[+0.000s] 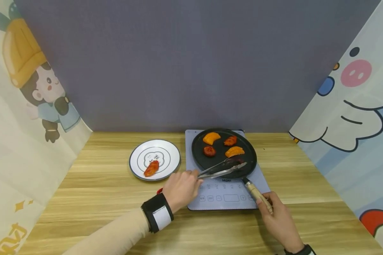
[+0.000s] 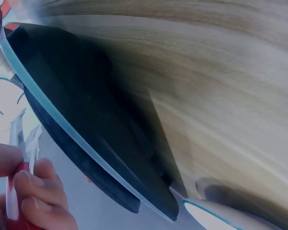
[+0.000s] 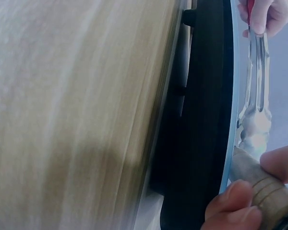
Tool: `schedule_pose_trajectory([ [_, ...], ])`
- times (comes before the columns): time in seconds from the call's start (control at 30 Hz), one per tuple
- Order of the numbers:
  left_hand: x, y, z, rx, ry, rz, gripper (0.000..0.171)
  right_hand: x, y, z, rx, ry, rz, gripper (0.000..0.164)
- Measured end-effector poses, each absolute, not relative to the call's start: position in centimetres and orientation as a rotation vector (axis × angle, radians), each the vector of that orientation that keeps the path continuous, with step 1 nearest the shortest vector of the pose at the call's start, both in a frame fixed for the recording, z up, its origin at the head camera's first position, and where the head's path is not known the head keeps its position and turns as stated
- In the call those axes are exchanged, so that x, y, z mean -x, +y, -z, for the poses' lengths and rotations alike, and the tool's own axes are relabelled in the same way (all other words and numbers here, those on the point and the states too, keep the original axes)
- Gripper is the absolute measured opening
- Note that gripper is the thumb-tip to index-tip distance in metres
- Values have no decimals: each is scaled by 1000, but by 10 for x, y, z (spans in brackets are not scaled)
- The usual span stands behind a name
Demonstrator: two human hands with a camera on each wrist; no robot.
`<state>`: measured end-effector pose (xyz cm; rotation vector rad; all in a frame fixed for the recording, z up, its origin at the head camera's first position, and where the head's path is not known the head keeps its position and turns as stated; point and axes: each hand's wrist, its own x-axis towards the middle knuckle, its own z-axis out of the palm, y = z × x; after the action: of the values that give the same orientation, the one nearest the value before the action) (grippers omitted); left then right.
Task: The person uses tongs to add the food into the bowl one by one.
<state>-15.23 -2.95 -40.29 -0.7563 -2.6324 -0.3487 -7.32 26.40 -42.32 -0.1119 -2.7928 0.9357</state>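
Note:
My left hand (image 1: pixel 182 187) grips metal tongs (image 1: pixel 221 173) by their red handle (image 2: pixel 20 191). The two tong tips lie apart over the front right of a round black frying pan (image 1: pixel 207 164), just in front of an orange crescent-shaped piece (image 1: pixel 234 152). Three other food pieces are in the pan: another orange crescent (image 1: pixel 211 138), a small red wing-like piece (image 1: pixel 230 140) and a round dark-red piece (image 1: pixel 209 151). Around the pan's wooden handle (image 1: pixel 256 193), my right hand (image 1: pixel 279 217) is curled, thumb on top.
The pan sits on a pale induction cooker (image 1: pixel 210 203) with touch controls along its front. To its left, a white blue-rimmed plate (image 1: pixel 170 156) holds one reddish wing-like piece (image 1: pixel 151 168). A grey panel (image 1: pixel 191 71) stands behind the wooden table (image 1: pixel 99 198), with printed curtains at both sides.

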Motion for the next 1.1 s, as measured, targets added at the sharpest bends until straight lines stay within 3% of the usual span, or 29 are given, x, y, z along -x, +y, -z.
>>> schedule_pose_trajectory([
  [0.77,123,-71,392,685,-2613,373,25,74,266,425,77,-2763,-899,19],
  [1.1,107,-95,386,618,-2651,416,33,74,265,428,66,-2738,-885,18],
])
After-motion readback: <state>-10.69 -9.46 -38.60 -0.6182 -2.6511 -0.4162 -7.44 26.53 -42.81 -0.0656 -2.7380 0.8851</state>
